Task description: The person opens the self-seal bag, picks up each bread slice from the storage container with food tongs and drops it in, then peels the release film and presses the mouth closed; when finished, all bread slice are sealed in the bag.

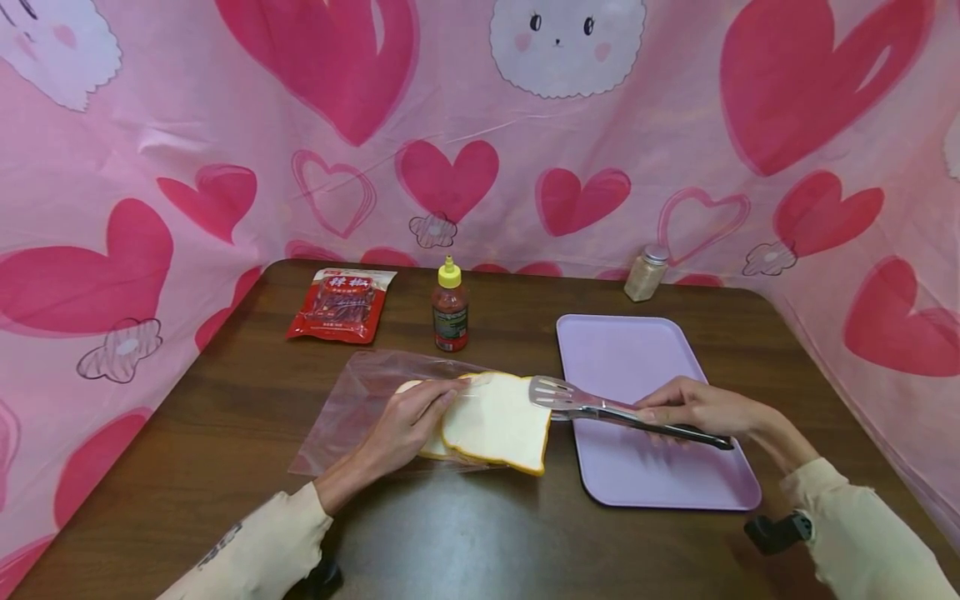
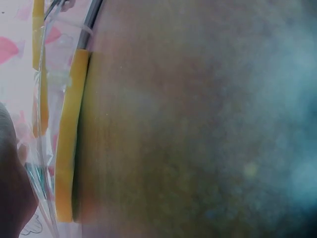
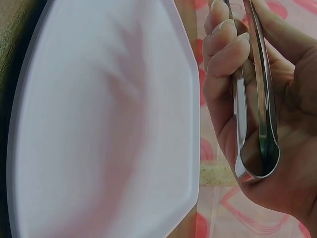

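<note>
a broad stretch of table point(image 1: 450, 542), with a pale sheen, runs from the lower frame edge up to the bread. the cream sleeves come in at both lower corners, left sleeve point(image 1: 258, 542) and right sleeve point(image 1: 862, 525), so the stretch lies between them.

the left hand point(image 1: 412, 417) reaches inward, back of the hand up, its thumb and fingers pinching the bag point(image 1: 348, 400) near its mouth; whether they also touch the bread, i cannot tell. the bag lies flat on the left, its outer side well apart from the table's left edge.

the slice point(image 1: 498, 425) overlaps a second slice point(image 1: 431, 448) and juts right, past the bag's mouth. the tongs point(image 1: 626, 417) clasp its right edge, one blade above and one below. a narrow strip of table shows between slice and tray point(image 1: 633, 354).

the right hand point(image 1: 693, 406) is over the tray, fingers curled round the tongs' arms, thumb opposite, wrist angled in from the right. the tongs cross the tray's left rim. the tray's far half stands between hand and jar.

farther back stand the bottle point(image 1: 450, 321), behind the bread, the red pack point(image 1: 341, 308) to its left, and the jar point(image 1: 647, 275) beyond the tray. the pink cloth point(image 1: 480, 100) rises behind the table's far edge.
</note>
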The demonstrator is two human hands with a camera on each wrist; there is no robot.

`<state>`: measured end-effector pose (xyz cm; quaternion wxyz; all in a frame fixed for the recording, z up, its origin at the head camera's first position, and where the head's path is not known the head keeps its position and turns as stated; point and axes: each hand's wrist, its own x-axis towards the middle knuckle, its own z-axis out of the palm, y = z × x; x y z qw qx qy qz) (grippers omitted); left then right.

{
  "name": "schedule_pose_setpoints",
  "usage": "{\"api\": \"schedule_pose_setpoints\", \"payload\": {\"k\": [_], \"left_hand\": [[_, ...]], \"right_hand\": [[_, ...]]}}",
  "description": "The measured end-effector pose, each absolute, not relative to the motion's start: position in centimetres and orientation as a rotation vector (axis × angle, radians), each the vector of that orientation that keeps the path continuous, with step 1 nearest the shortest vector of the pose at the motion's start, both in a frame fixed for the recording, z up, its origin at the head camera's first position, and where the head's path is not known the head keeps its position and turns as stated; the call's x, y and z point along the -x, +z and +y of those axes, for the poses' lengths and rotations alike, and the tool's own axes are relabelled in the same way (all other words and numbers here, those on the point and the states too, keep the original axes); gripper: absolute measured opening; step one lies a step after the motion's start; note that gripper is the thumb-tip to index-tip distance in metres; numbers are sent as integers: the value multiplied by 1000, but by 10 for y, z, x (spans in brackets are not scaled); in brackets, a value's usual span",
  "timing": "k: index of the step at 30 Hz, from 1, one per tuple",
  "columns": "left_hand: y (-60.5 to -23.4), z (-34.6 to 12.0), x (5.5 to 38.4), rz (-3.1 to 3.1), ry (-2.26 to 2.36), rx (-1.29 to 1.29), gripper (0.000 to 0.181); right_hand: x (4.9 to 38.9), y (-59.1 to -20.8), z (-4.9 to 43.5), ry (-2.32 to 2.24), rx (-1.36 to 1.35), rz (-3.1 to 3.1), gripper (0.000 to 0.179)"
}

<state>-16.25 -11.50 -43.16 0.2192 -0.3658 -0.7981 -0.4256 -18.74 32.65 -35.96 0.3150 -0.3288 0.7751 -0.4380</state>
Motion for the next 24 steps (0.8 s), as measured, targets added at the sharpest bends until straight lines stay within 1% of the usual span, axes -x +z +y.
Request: {"api": "schedule_pose_setpoints", "payload": {"k": [5,14,24], "left_hand": [[-432,-116,163,-2221,-1161,1004,30],[-430,-115,162,-2268,-1191,986,27],[-431,-115,163,-2234,-1180,1004,29]], "right_hand": [[188,-362,324,-1168,875,2030,27],[188,-364,320,-1193,852,2005,26],[191,-368,314,-1196,843,2003,27]]}}
